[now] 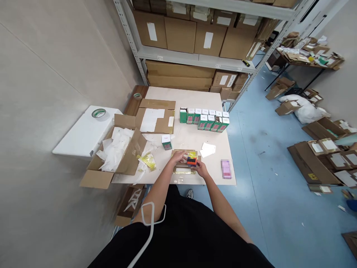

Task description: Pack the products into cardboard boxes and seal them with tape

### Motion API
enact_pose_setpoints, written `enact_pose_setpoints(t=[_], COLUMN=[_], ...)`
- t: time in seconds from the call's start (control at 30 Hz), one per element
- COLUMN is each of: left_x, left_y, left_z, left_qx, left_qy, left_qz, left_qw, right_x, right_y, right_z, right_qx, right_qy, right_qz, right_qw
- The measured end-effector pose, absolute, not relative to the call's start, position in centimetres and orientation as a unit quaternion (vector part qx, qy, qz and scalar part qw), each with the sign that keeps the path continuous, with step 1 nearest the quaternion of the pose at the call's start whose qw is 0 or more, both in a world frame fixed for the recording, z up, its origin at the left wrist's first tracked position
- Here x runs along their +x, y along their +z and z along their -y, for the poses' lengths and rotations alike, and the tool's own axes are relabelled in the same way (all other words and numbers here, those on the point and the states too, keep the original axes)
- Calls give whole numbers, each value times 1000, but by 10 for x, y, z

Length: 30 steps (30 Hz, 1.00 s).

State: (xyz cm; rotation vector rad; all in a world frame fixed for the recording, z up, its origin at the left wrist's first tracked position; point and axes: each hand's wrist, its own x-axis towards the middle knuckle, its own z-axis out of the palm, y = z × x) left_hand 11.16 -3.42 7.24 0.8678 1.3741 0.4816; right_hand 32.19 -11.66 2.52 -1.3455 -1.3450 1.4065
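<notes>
Both my hands meet over a small brown cardboard box (182,171) near the table's front edge. My left hand (178,158) rests curled on the box's top. My right hand (200,168) grips a small orange and black tool (191,161), held against the box. A single green and white carton (166,142) stands just beyond my left hand. White paper slips (208,150) lie to the right of the box.
A row of green and white cartons (205,119) stands mid-table. An open cardboard box with white wrappers (117,152) hangs at the left edge. Flattened cardboard (156,117), tape rolls (98,113), a pink blurred item (226,169), shelves of boxes (195,37) and floor clutter (320,149) surround.
</notes>
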Motion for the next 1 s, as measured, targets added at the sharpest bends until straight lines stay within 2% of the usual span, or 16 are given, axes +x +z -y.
enact_pose_setpoints(t=[0.23,0.4,0.6,0.73,0.87,1.0], left_x=[114,113,83,60,42,35], left_y=[72,85,109,121,110,83], left_z=[31,26,10,12,35,63], left_qx=[369,421,506,544,506,441], left_qy=[221,269,341,366,415,398], left_qz=[-597,-566,-541,-574,-635,-707], left_qw=[678,656,579,491,411,384], right_x=[317,317,318,316,315,308], right_y=[31,37,39,41,48,56], right_z=[116,115,110,100,86,76], right_qx=[-556,-547,-540,-539,-561,-578], right_qy=[514,515,510,509,454,380], right_qz=[551,560,576,589,609,653], right_qw=[351,349,341,323,329,309])
